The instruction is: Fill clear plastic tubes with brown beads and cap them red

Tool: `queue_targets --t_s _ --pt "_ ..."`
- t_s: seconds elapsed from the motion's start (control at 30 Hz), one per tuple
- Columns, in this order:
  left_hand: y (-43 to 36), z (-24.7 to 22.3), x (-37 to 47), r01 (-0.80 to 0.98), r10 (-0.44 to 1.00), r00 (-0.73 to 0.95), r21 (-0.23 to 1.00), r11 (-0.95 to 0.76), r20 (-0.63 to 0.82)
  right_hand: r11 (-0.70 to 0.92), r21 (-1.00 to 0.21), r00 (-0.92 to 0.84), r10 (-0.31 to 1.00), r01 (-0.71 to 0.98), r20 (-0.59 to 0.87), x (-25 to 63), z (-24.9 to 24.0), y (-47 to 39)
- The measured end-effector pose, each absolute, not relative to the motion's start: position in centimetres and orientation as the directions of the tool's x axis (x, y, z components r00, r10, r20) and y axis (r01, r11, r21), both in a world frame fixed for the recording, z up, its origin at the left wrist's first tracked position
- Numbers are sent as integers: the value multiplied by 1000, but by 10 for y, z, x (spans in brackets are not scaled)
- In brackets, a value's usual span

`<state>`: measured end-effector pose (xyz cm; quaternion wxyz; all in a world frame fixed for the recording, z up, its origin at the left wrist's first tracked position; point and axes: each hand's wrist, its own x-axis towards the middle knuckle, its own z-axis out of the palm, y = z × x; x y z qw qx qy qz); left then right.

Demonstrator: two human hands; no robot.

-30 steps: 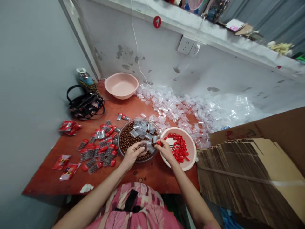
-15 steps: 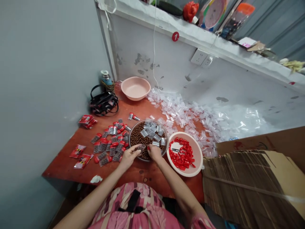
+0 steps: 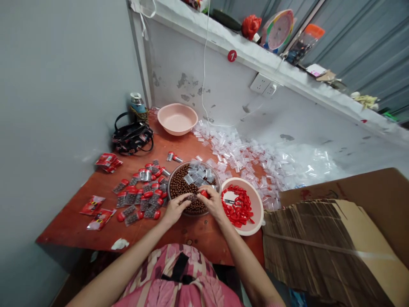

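Over the near side of a metal bowl [image 3: 218, 177] of brown beads [image 3: 179, 181], my left hand [image 3: 174, 209] pinches a small clear plastic container [image 3: 192, 198]. My right hand [image 3: 213, 202] grips a red cap [image 3: 205, 194] close beside that container; whether the two touch is hard to see. Several empty clear containers [image 3: 200, 174] lie on the beads at the back of the bowl. Just right of it, a pale basin [image 3: 258, 209] holds many loose red caps [image 3: 244, 207] and a black-and-white label.
Filled red-capped containers [image 3: 150, 194] crowd the red table [image 3: 73, 213] left of the bowl. Red packets [image 3: 92, 204] lie farther left. A black bag [image 3: 132, 138] and pink basin [image 3: 177, 119] stand behind. Clear containers [image 3: 236, 147] spread along the wall; stacked cardboard [image 3: 303, 251] stands at right.
My right hand has come up from the beads and turned, so the red cap in its fingers shows clearly near the container. The view has shifted slightly, moving everything left.
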<state>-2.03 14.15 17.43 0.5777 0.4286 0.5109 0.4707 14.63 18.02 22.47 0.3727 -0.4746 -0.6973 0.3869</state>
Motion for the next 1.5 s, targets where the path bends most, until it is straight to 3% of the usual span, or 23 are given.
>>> queue_targets --t_s 0.1,0.3,0.43,0.5,0.57,0.67,0.77,0.87,1.03,1.17,1.5 --pt "143 181 -19 -92 985 52 981 172 -167 257 -902 -326 935 346 142 147 231 179" --pt "144 185 -16 -108 986 66 981 161 -155 -150 -972 -84 982 181 -167 163 225 175" --pt "143 186 -15 -86 986 88 985 150 -143 -254 -947 -136 950 196 -282 171 231 171" --pt "143 188 -13 -35 987 104 991 130 -125 -165 -941 -190 955 295 -227 171 239 169" --pt "142 191 -11 16 989 109 995 97 -98 40 -908 -252 965 418 -73 170 248 166" --pt "142 198 -8 58 992 106 997 56 -62 338 -802 -385 911 493 148 168 256 163" --pt "142 204 -5 67 994 95 996 52 -58 494 -678 -473 848 544 239 168 254 163" --pt "141 205 -4 59 995 77 996 61 -65 535 -595 -499 831 599 245 170 249 165" --pt "141 206 -4 73 997 53 996 60 -64 549 -610 -550 808 571 211 174 252 168" --pt "141 214 -3 86 996 69 995 51 -57 577 -548 -579 792 606 194 176 260 165" --pt "135 237 1 98 991 133 994 -44 31 630 -464 -711 703 622 1 181 301 161"
